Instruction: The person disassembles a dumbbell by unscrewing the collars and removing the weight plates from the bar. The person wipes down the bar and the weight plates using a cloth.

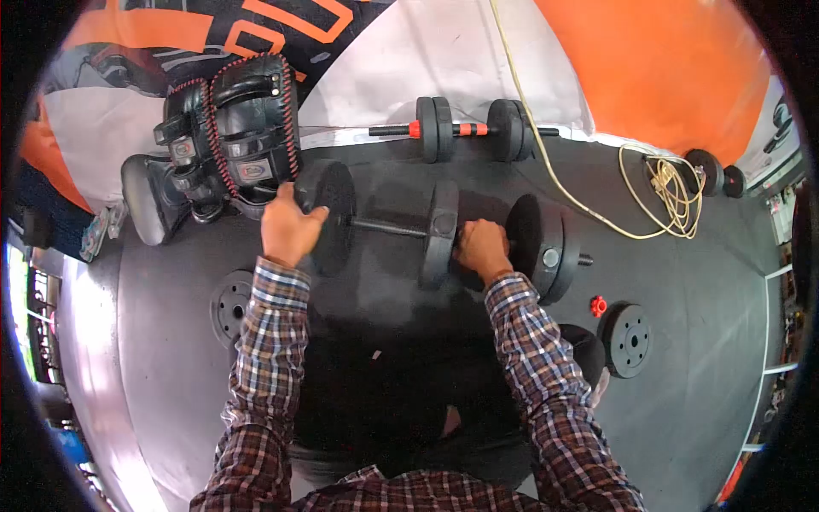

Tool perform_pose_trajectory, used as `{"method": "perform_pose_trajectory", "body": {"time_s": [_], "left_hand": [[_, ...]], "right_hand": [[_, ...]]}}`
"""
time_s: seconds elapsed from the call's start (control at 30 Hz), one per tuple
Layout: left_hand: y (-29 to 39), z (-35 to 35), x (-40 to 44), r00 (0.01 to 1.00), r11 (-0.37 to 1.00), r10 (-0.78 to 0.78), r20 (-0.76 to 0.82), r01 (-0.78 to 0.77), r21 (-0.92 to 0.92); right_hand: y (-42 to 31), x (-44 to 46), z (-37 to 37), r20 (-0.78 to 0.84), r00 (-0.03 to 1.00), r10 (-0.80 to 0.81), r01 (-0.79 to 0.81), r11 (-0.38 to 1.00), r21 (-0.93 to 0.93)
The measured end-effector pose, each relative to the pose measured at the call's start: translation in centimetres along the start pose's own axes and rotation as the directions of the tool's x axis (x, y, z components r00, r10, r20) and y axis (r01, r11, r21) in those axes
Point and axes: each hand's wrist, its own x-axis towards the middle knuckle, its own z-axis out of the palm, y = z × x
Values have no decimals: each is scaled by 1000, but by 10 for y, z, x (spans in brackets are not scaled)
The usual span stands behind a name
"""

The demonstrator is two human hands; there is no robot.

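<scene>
Bar [388, 227] seen between hands, set apart: left plate [339, 209] touched by left hand [288, 226], right hand [483, 247] curled beside middle plate [440, 243]; grips cannot be told. Floor [699, 316] bounded ahead by banner [444, 60], extended rightward past loose plate [623, 346].

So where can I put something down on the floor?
The floor is bare right of the right loose plate, below the cord, and left of the left loose plate. It's crowded around the left hand and right hand, along the loaded bar, and at the stitched pads.
</scene>
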Motion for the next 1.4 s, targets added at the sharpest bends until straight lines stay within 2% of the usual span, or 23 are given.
{"method": "perform_pose_trajectory", "body": {"time_s": [0.03,0.07,0.13,0.17,0.23,0.27,0.33,0.4,0.53,0.63,0.67,0.77,0.8,0.9,0.93,1.03,1.07,1.17,1.23,1.3,1.37,1.4], "left_hand": [[-13,-13,2,1000,998,21,-23,-22,-66],[-24,-26,1,998,975,20,-62,-33,-220],[-33,-64,-11,988,870,-155,-5,134,-475],[-41,-82,-22,962,768,-269,44,242,-592],[-67,-96,-35,920,543,-386,62,281,-791],[-80,-104,-44,895,411,-439,75,275,-869],[-108,-110,-61,849,321,-523,68,270,-908],[-147,-106,-75,826,260,-560,61,245,-934],[-214,-95,-104,791,280,-611,28,249,-927],[-257,-79,-129,743,353,-669,25,347,-869],[-265,-75,-139,710,225,-700,78,323,-919],[-276,-63,-153,601,121,-784,153,389,-913],[-280,-61,-159,696,122,-690,200,385,-915],[-290,-42,-168,648,43,-728,227,373,-927],[-289,-37,-171,651,102,-733,196,390,-915],[-280,-35,-170,544,365,-831,120,694,-621],[-298,-32,-174,645,619,-764,-7,729,-293],[-289,-42,-164,631,629,-776,-12,772,-94],[-314,-47,-160,672,670,-740,-8,739,79],[-282,-77,-141,778,652,-614,-131,594,471],[-251,-99,-118,861,682,-412,-298,508,526],[-234,-106,-107,912,763,-266,-313,397,510]], "right_hand": [[0,0,-4,14,1000,-8,8,1000,-1],[0,0,-5,30,999,-21,21,1000,-1],[-2,-1,-11,21,1000,-9,10,999,-36],[0,4,1,-58,998,-17,15,999,-37],[7,14,11,-127,990,-60,51,996,-72],[6,18,7,-61,998,-25,21,997,-69],[24,36,35,-130,991,-12,-2,995,-103],[24,40,33,-58,998,-19,12,992,-122],[19,49,39,-40,999,20,-26,988,-151],[14,51,41,-29,999,29,-34,980,-198],[14,49,40,-52,999,14,-25,977,-210],[10,46,35,-35,999,39,-46,974,-220],[6,46,35,-15,999,51,-53,975,-217],[7,44,35,-90,995,37,-52,982,-180],[9,42,36,-73,997,34,-47,982,-181],[9,44,32,-64,998,26,-38,981,-190],[8,42,32,-84,996,12,-28,981,-193],[9,40,33,-85,996,1,-15,986,-163],[10,40,37,-91,996,14,-29,985,-170],[-2,33,20,-45,999,19,-28,980,-198],[-4,33,20,-46,998,43,-50,983,-174],[-2,36,24,-36,998,52,-57,985,-162]]}}
